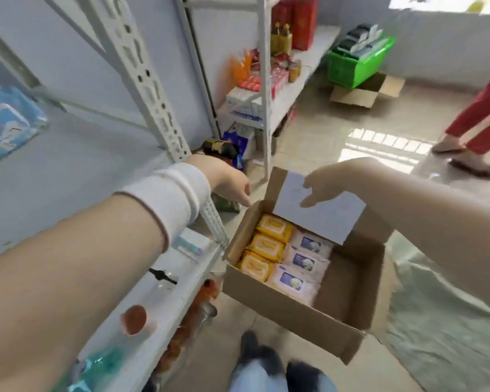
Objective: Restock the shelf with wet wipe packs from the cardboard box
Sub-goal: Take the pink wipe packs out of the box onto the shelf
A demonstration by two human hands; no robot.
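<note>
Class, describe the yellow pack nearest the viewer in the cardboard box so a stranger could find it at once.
Find the open cardboard box on the floor. Along its left side lie three yellow packs in a row. Yours is the end pack nearest the camera, beside a pale pink pack.

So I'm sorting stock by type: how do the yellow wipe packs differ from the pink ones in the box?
The yellow wipe packs fill the column nearer the shelf; the pink wipe packs lie in the next column. Yellow packs carry a pale lid panel; pink packs a dark blue label. Both show three packs lying flat in the cardboard box.
</note>
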